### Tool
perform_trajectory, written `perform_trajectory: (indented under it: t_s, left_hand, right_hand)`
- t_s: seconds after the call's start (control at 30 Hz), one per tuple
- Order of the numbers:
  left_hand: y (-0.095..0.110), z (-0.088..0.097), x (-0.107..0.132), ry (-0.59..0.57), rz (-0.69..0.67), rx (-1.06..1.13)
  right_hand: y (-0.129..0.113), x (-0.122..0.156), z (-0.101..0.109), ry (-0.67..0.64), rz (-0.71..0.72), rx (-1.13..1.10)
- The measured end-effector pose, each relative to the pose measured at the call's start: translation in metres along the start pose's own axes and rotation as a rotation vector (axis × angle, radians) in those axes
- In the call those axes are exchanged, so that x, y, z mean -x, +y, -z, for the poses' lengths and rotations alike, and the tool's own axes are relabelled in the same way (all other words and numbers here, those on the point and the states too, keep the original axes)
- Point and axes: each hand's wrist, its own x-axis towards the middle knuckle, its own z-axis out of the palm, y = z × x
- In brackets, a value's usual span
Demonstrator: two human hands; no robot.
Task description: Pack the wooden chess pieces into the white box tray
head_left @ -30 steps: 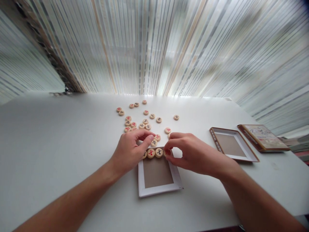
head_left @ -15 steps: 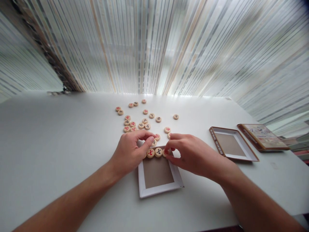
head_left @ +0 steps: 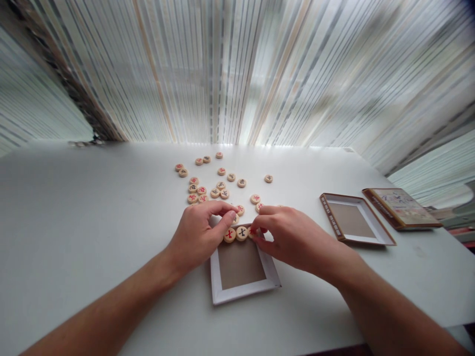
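Observation:
A shallow box half with a white rim and brown base lies before me. Along its far edge stand round wooden Chinese chess pieces: one with a red mark, one black, and another red one at the right end. My right hand pinches that right-end piece between thumb and fingers. My left hand curls over the box's far left corner, thumb and forefinger close together at the row's left end. Whatever its fingers hold is hidden from me. A piece lies just past the left thumb.
Several loose chess pieces are scattered over the white table beyond my hands. To the right lie an open box lid and a closed box with a picture. A striped curtain hangs behind the table's far edge.
The view has shifted slightly. My hands stay almost where they were at the box's far edge, the right one still pinching the red-marked piece.

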Motion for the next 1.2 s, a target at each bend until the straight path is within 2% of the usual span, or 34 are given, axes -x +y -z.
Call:
perform_trajectory:
  t_s: [0.17,0.3,0.5,0.67,0.87,1.2]
  left_hand:
    - [0.001,0.001,0.0,0.029,-0.002,-0.005]
    - [-0.001,0.005,-0.003,0.097,0.018,-0.006]
    - [-0.018,0.018,-0.013,0.234,0.061,0.04]
    - [-0.03,0.03,-0.021,0.323,0.076,0.044]
    - [-0.034,0.036,-0.026,0.387,0.115,0.021]
    - [-0.037,0.037,-0.028,0.385,0.097,0.023]
  right_hand:
    - [0.006,0.002,0.009,0.044,0.054,-0.115]
    - [0.016,-0.003,0.011,0.216,0.074,-0.246]
    - [0.034,-0.019,-0.007,0.56,-0.152,-0.403]
    - [0.053,-0.028,-0.017,0.724,-0.278,-0.523]
    - [0.066,-0.032,-0.022,0.793,-0.34,-0.621]
    - [0.066,-0.032,-0.02,0.8,-0.348,-0.676]
